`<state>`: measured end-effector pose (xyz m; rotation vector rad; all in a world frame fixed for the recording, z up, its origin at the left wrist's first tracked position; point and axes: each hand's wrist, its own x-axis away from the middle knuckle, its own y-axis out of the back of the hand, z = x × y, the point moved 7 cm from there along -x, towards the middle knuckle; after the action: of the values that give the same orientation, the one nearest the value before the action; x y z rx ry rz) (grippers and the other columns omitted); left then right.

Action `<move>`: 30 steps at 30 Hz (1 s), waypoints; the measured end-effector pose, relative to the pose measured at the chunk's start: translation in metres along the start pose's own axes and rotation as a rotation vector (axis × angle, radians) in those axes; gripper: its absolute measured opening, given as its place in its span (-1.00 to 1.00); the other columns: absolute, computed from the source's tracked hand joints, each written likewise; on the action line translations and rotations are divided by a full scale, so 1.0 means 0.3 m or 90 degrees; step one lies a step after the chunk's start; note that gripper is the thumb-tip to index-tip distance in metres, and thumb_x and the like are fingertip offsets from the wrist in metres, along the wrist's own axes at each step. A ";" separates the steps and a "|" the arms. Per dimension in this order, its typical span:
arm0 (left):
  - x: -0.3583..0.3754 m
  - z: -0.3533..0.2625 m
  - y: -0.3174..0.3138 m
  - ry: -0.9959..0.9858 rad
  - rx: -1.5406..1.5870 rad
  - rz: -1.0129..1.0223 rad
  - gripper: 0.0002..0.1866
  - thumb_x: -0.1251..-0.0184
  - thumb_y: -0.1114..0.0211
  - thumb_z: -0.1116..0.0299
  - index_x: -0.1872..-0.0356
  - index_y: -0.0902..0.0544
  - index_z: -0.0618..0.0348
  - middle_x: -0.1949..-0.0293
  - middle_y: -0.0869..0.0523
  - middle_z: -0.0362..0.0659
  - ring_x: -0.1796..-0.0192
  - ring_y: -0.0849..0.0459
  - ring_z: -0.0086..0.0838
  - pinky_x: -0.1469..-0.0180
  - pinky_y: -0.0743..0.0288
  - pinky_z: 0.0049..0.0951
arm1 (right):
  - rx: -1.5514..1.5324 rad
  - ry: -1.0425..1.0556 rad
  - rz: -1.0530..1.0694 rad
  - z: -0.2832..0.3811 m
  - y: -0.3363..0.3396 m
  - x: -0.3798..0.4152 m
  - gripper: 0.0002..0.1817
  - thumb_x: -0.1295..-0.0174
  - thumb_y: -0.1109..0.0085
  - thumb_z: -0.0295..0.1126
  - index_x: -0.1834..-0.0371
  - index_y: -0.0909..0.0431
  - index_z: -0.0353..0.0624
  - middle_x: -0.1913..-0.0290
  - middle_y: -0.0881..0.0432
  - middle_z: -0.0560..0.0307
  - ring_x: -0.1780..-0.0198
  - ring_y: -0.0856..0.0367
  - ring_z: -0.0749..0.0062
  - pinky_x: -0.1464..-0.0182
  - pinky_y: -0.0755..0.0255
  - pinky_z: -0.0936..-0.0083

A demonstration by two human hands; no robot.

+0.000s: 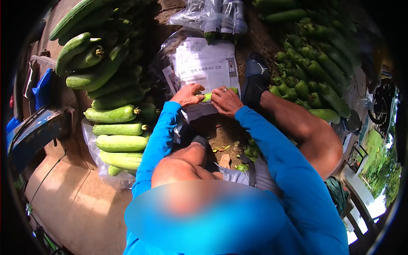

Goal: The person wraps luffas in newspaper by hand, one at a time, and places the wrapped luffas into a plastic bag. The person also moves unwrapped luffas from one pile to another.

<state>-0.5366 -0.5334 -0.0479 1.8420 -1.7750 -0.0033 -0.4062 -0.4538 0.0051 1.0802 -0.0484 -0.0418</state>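
A slim green vegetable lies across the lower part of a stack of printed newspaper sheets. My left hand is curled at its left end, with the fingertips on it. My right hand is closed over its right part, and a small green tip shows beyond the fingers. Parts of the vegetable are hidden under both hands.
Large green squashes lie in rows on the left, some on clear plastic. More green vegetables are heaped at the right. Plastic-wrapped bundles lie beyond the newspaper. Trimmings lie between my legs.
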 end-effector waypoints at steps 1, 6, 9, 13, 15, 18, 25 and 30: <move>0.016 -0.003 0.058 0.020 0.037 -0.111 -0.54 -0.25 -0.28 0.09 -0.01 -0.64 0.25 0.06 -0.70 0.14 -0.04 -0.68 0.01 -0.13 -0.54 -0.14 | -0.002 0.003 0.000 -0.010 -0.001 -0.013 -0.84 -0.29 -0.19 -0.27 0.22 -0.48 -0.08 0.05 -0.51 0.10 -0.03 -0.51 0.11 0.01 -0.38 0.15; 0.174 -0.173 0.204 -0.023 -0.138 -0.547 -0.76 -0.29 -0.25 0.34 0.07 -0.63 0.19 0.16 -0.68 0.00 0.05 -0.64 -0.11 -0.05 -0.48 -0.16 | -0.106 -0.122 0.110 -0.135 -0.052 -0.123 -0.80 -0.30 -0.13 -0.18 0.24 -0.49 -0.06 0.22 -0.61 0.01 0.13 -0.60 -0.04 0.03 -0.41 0.05; 0.175 -0.284 0.083 -0.112 -0.242 -0.385 -0.63 -0.22 -0.28 0.24 -0.01 -0.60 0.20 0.02 -0.61 0.02 -0.09 -0.55 -0.07 -0.17 -0.41 -0.11 | -0.150 -0.122 0.120 -0.180 -0.065 -0.177 -0.80 -0.28 -0.14 -0.18 0.20 -0.52 -0.04 0.22 -0.66 -0.02 0.11 -0.63 -0.09 0.01 -0.43 -0.01; 0.141 -0.208 -0.081 -0.059 -0.389 -0.255 -0.17 -0.06 -0.42 0.14 -0.36 -0.32 0.27 -0.26 -0.39 0.12 -0.33 -0.35 0.04 -0.39 -0.21 -0.02 | -0.183 -0.177 0.126 -0.238 -0.104 -0.185 -0.75 -0.22 -0.20 -0.14 0.16 -0.54 -0.01 0.10 -0.66 -0.02 -0.02 -0.60 -0.07 -0.07 -0.41 -0.01; 0.116 -0.185 -0.090 -0.051 -0.405 -0.267 -0.12 -0.02 -0.45 0.14 -0.38 -0.29 0.27 -0.28 -0.37 0.11 -0.35 -0.33 0.02 -0.39 -0.19 -0.02 | -0.170 -0.193 0.092 -0.252 -0.101 -0.178 -0.74 -0.21 -0.21 -0.14 0.15 -0.54 -0.02 0.05 -0.63 -0.01 -0.08 -0.57 -0.04 -0.08 -0.40 0.00; 0.089 -0.166 -0.076 -0.038 -0.443 -0.286 -0.01 0.10 -0.54 0.09 -0.39 -0.25 0.26 -0.30 -0.34 0.07 -0.36 -0.31 -0.03 -0.40 -0.16 0.00 | 0.006 -0.194 -0.094 -0.235 -0.019 -0.189 -0.71 -0.21 -0.22 -0.13 0.12 -0.54 -0.04 -0.04 -0.55 0.04 -0.19 -0.48 0.06 -0.13 -0.37 0.04; -0.080 -0.070 -0.025 0.020 -0.405 -0.279 -0.42 0.18 -0.33 0.09 0.07 -0.53 0.20 0.13 -0.53 -0.01 0.03 -0.47 -0.12 0.00 -0.30 -0.10 | -0.006 -0.181 -0.072 -0.162 -0.033 -0.140 -0.66 -0.25 -0.20 -0.12 0.02 -0.57 -0.07 0.00 -0.57 0.07 -0.18 -0.48 0.13 -0.25 -0.25 0.14; -0.084 -0.076 0.003 0.049 -0.401 -0.220 -0.35 0.14 -0.31 0.07 -0.04 -0.53 0.23 0.03 -0.52 0.05 -0.06 -0.46 -0.07 -0.08 -0.29 -0.04 | 0.016 -0.220 -0.020 -0.230 -0.083 -0.196 -0.65 -0.32 -0.14 -0.08 0.03 -0.57 -0.10 -0.10 -0.51 0.04 -0.24 -0.41 0.12 -0.32 -0.18 0.07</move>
<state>-0.5317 -0.5012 -0.0381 1.6131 -1.1909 -0.5511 -0.4610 -0.4014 -0.0503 1.0886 -0.3432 -0.2565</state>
